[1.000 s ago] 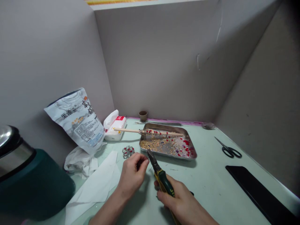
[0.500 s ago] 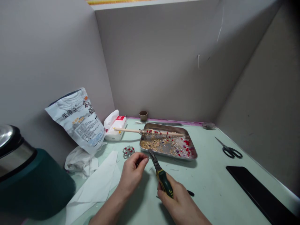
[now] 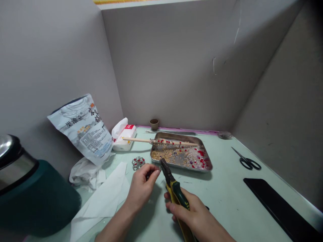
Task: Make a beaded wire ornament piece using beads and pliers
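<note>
My left hand (image 3: 140, 187) is pinched on something small and dark that I cannot make out, just in front of the metal tray (image 3: 207, 168). My right hand (image 3: 195, 216) grips green-and-yellow pliers (image 3: 173, 188), whose black jaws point up toward the left fingertips. The tray holds several gold, red and purple beads. A wooden stick (image 3: 141, 140) strung with red beads lies across the tray's far edge. A small beaded flower piece (image 3: 138, 162) lies on the table left of the tray.
Black scissors (image 3: 246, 162) and a long black flat object (image 3: 280, 208) lie to the right. A printed bag (image 3: 84, 129), tissue pack (image 3: 123, 134), white paper sheets (image 3: 102, 200) and a dark green pot (image 3: 30, 188) stand at the left. A small brown cup (image 3: 154, 124) sits by the back wall.
The pliers have shifted slightly, their jaws coming closer to my left fingertips. My right hand has moved a little nearer to me. The left hand stays pinched in place.
</note>
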A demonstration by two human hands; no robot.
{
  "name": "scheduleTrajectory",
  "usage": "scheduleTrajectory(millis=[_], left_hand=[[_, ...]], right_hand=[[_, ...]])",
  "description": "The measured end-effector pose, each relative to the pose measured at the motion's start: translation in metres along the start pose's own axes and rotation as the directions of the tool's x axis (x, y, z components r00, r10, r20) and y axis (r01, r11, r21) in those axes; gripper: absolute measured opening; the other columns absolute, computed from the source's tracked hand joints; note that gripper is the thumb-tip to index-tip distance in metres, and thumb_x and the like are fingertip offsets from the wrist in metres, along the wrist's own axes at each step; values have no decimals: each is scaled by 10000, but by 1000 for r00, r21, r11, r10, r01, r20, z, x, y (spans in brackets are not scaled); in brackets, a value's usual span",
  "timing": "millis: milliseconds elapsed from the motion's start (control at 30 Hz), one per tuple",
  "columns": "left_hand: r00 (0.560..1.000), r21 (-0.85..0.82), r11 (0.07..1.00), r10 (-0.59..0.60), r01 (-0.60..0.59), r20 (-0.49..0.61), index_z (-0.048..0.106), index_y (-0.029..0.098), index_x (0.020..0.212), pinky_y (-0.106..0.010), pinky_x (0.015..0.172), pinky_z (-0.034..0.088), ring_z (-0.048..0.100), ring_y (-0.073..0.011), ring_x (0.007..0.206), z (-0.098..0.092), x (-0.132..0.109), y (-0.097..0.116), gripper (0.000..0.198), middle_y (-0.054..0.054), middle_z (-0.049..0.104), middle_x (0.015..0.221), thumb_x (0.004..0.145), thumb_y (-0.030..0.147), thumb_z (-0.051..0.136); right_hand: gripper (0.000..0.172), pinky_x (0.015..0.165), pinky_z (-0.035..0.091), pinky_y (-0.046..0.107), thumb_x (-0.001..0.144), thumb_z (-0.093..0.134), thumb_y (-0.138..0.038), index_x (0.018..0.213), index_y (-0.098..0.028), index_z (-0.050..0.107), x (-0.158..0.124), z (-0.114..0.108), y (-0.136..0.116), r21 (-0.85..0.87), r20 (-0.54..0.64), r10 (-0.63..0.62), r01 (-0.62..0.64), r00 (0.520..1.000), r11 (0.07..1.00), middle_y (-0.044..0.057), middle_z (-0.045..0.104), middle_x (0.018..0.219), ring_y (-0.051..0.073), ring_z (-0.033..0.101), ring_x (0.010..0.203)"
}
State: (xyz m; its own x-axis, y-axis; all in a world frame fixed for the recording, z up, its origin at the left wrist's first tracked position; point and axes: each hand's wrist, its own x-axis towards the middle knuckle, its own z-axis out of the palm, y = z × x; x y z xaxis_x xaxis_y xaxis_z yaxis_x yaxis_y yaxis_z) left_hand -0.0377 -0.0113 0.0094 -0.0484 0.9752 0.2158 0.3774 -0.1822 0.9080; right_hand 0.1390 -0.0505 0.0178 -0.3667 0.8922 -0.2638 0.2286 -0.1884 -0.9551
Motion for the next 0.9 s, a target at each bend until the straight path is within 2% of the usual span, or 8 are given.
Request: scheduleTrajectory(millis=[233, 567, 733, 900], left_hand=[[999, 59, 998, 37, -37, -12, 611, 169, 721, -259, 609, 394, 511, -147, 644, 2, -2, 3, 198, -23, 585, 692, 817, 330, 547], [999, 16, 999, -32, 32, -23, 602, 165, 731, -261, 607, 389, 499, -150, 641, 4, 0, -1, 222, -21, 574, 676, 804, 369, 552], [997, -36, 996, -79, 79, 9, 600, 162, 725, -252, 587, 371, 471, -141, 622, 2, 0, 2, 226, -11, 556, 654, 788, 374, 557], [993, -87, 989, -114, 117, 39, 594, 158, 708, -241, 567, 350, 438, -126, 599, 1, 0, 5, 231, 3, 524, 624, 770, 379, 571]], right_hand=[[192, 655, 392, 253, 789, 577, -294, 936, -170, 591, -2, -1, -2, -64, 0, 14, -14, 1000, 998, 25, 608, 839, 148, 532, 737], [93, 571, 377, 221, 814, 522, -245, 870, -177, 554, 0, 4, -1, -159, -34, -11, 6, 999, 987, -1, 555, 739, 111, 486, 631], [192, 562, 428, 219, 801, 538, -279, 956, -171, 570, 1, 4, 2, -38, 15, 44, -43, 999, 998, 31, 578, 845, 128, 534, 684], [240, 553, 465, 233, 785, 532, -286, 978, -150, 574, 0, 4, 4, 119, 82, 117, -127, 990, 985, 31, 549, 815, 117, 537, 618]])
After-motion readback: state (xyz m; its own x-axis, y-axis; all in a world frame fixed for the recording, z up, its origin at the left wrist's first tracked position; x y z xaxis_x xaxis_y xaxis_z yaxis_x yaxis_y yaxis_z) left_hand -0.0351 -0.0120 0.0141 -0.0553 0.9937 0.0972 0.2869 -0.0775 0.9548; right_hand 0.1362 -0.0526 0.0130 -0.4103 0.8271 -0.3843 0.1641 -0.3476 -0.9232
